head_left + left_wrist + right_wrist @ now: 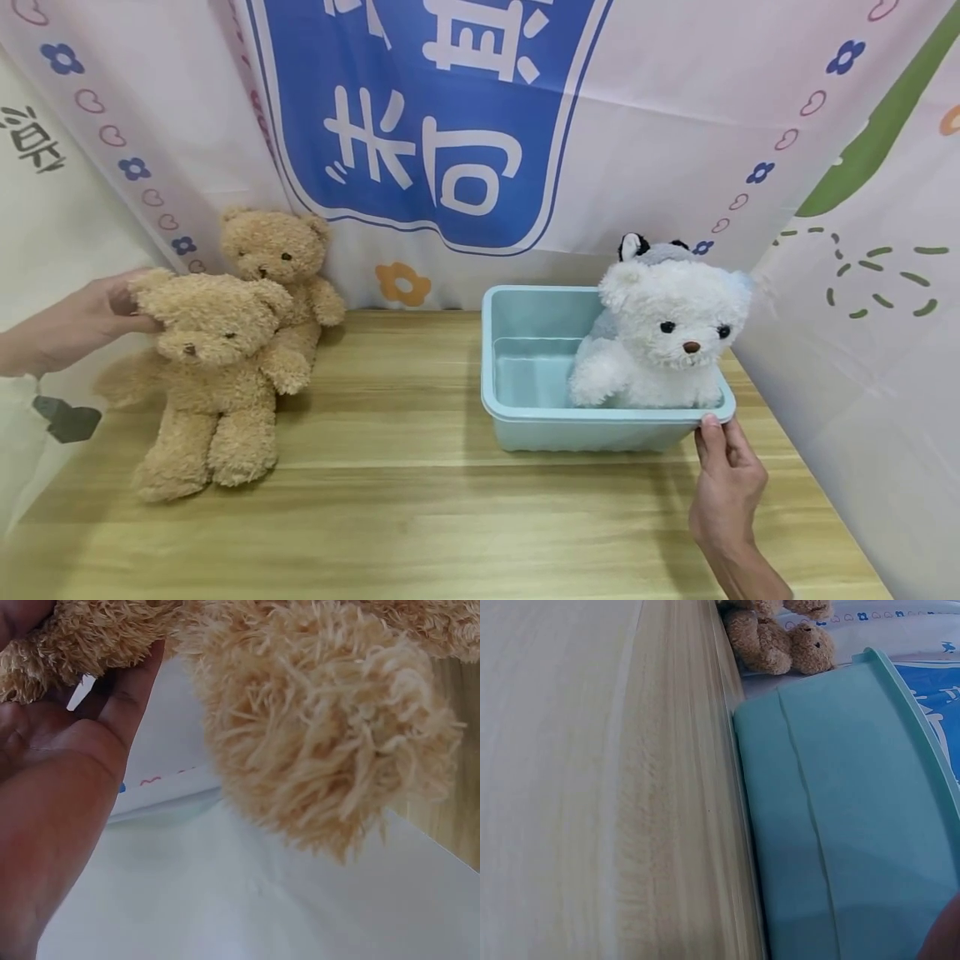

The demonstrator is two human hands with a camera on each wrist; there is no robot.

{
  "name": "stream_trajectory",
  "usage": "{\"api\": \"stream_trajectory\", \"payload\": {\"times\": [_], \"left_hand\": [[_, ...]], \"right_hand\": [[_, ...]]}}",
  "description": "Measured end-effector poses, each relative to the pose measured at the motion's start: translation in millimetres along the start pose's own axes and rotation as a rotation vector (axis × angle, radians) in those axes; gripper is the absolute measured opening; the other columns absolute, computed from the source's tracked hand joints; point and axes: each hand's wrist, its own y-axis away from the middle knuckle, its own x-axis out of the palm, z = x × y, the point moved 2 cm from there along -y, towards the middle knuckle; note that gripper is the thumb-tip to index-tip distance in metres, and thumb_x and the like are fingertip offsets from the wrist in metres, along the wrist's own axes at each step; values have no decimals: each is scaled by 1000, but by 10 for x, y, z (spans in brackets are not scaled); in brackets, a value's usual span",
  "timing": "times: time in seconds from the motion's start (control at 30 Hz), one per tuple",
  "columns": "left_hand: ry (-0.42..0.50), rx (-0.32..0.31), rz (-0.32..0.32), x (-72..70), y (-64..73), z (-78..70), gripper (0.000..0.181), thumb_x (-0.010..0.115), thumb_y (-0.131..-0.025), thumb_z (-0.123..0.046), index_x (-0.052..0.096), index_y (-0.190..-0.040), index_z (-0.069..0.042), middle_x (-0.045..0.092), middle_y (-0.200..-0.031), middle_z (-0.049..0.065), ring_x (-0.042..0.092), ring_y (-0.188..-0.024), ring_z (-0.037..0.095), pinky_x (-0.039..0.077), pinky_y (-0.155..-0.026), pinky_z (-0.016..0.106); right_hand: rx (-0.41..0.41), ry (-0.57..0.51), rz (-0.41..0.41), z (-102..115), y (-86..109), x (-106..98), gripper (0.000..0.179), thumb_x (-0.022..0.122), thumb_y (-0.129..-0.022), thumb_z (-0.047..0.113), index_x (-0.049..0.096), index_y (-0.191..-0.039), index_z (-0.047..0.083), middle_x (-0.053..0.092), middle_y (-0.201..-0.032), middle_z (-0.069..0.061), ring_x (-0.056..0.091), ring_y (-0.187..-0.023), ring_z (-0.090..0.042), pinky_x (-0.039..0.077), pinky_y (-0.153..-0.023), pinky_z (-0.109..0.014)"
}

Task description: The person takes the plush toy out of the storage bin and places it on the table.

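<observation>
A brown teddy bear (pixel 217 367) is at the left of the table, its head side pinched at the ear by my left hand (pixel 78 321). In the left wrist view the thumb and fingers close around a tuft of fur (pixel 105 637), with a furry limb (pixel 315 727) beside them. My right hand (pixel 727 487) grips the near right corner of a light blue bin (pixel 592 429), thumb at the rim. Inside the bin's right half sits a white plush bear (pixel 660 333), partly hiding a grey plush toy (pixel 663 250) with black-and-white ears.
Behind the held bear, a second brown teddy bear (pixel 281 250) leans by the back cloth (pixel 600 167). Printed cloths hang on the left and right sides too. The wooden table (pixel 405 500) stretches between the bears and the bin and in front of them.
</observation>
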Motion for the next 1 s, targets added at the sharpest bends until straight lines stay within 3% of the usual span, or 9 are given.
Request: {"api": "stream_trajectory", "payload": {"times": [0.2,0.4,0.57,0.73,0.8,0.9,0.97,1.0], "left_hand": [[-56,8,27,-23,-31,22,68,61,-96,-5,28,-155,-15,56,-115,-37,61,-97,-10,45,-79,5],[-4,28,25,-16,-70,78,56,63,-93,0,41,-144,-8,66,-112,-23,63,-99,-5,50,-80,11],[3,2,29,14,-78,125,55,64,-93,-3,42,-143,-7,65,-112,-25,61,-100,-8,50,-80,11],[-11,-31,40,29,-115,116,65,63,-94,-5,32,-151,-9,64,-107,-29,61,-96,-9,50,-78,12],[-36,-43,48,27,-123,115,71,62,-95,-6,24,-155,-11,63,-104,-32,61,-95,-10,54,-82,19],[-53,-56,57,28,-124,135,79,62,-96,-9,14,-158,-13,58,-103,-37,59,-94,-11,55,-91,43],[-50,-68,59,34,-121,164,82,62,-96,-9,8,-159,-13,57,-102,-39,58,-94,-12,55,-91,42],[-37,-75,61,39,-124,182,83,61,-96,-9,7,-159,-13,56,-102,-39,58,-94,-12,56,-88,33]], "right_hand": [[12,-5,2,-11,3,12,59,58,-98,24,34,-150,5,27,-159,-17,34,-144,-23,43,-101,-15],[2,-15,7,-10,-2,6,59,57,-99,22,34,-150,6,26,-159,-17,33,-144,-22,40,-106,-19],[11,-7,11,-17,-5,9,59,57,-99,23,33,-150,6,26,-160,-16,33,-145,-22,40,-107,-20],[7,-11,5,-13,3,7,59,57,-99,23,33,-150,6,26,-159,-17,33,-144,-22,41,-105,-18],[4,-2,6,-9,6,6,59,57,-99,24,34,-150,6,27,-160,-16,33,-144,-22,41,-105,-18],[-1,12,10,0,8,7,59,57,-99,25,35,-150,7,27,-160,-16,33,-144,-23,41,-104,-17],[-5,18,13,6,11,9,59,57,-99,25,35,-150,7,27,-160,-16,33,-145,-23,42,-103,-16],[-8,18,13,7,11,10,59,57,-99,25,35,-150,6,27,-160,-17,33,-145,-24,42,-103,-16]]}}
